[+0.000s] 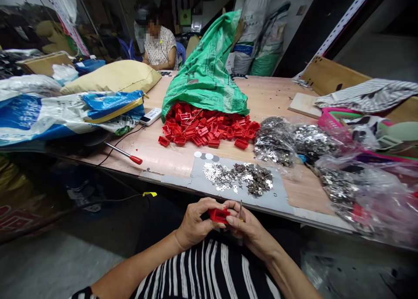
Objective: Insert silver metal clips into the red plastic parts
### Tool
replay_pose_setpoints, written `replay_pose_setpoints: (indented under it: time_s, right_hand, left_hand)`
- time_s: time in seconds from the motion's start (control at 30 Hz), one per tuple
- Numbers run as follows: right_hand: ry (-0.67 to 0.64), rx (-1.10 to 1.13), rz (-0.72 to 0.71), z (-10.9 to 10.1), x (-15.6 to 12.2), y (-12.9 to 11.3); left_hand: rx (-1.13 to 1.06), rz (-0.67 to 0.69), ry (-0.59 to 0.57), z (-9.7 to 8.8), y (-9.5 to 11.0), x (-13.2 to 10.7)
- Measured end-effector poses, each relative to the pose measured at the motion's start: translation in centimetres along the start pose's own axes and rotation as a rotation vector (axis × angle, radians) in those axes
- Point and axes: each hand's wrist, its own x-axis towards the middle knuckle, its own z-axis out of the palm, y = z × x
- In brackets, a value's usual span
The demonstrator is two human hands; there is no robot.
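Note:
In front of my striped shirt, just off the table's near edge, my left hand [197, 222] pinches a small red plastic box-shaped part [218, 216] between thumb and fingers. My right hand [250, 225] is closed at the part's other side, its thumb and fingertips against it. A thin metal-tipped tool [241, 211] with some yellow on it sticks up from the right hand; most of it is hidden. Just beyond the hands, a grey mat [202, 190] bears a heap of small metal pieces [240, 176], some bright silver and some darker.
Similar red parts [209, 129] spill from a green woven sack [209, 72]. Plastic bags of metal pieces [276, 140] and a pink basket [329, 116] stand at right. Left are a red-handled rod [132, 158], a white power strip [150, 117] and sacks [111, 79]. A person [161, 46] sits opposite.

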Motion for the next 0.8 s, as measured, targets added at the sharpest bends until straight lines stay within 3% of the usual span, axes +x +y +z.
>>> replay_pose_setpoints:
  time_s: [0.1, 0.2, 0.27, 0.33, 0.4, 0.5, 0.63, 0.8]
  right_hand:
    - [0.002, 0.020, -0.009, 0.5, 0.5, -0.5]
    - [-0.040, -0.146, -0.060, 0.8, 1.4, -2.1]
    - [-0.008, -0.394, -0.146, 0.6, 2.2, -3.5]
    - [0.148, -0.756, -0.294, 0.4, 3.2, -4.7]
    - [0.273, -1.116, -0.418, 0.2, 4.3, -5.6]
    - [0.314, -1.441, -0.463, 0.3, 5.8, -6.0]
    - [0.296, -1.617, -0.417, 1.0, 7.1, -5.9]
    - [0.269, -1.645, -0.399, 1.4, 7.5, -6.1]
  left_hand:
    - [-0.121, -0.109, 0.027, -0.2, -0.6, -0.1]
    - [-0.240, -0.238, 0.123, -0.3, -1.0, 0.1]
    - [-0.270, -0.288, 0.232, -0.5, -1.1, 0.3]
    - [-0.264, -0.311, 0.331, -0.8, -1.2, 0.6]
    - [-0.230, -0.320, 0.381, -1.1, -1.2, 0.7]
    - [-0.172, -0.320, 0.402, -1.6, -1.3, 0.7]
    - [-0.123, -0.307, 0.394, -1.8, -1.4, 0.5]
    - [-0.064, -0.290, 0.403, -1.8, -1.6, 0.6]
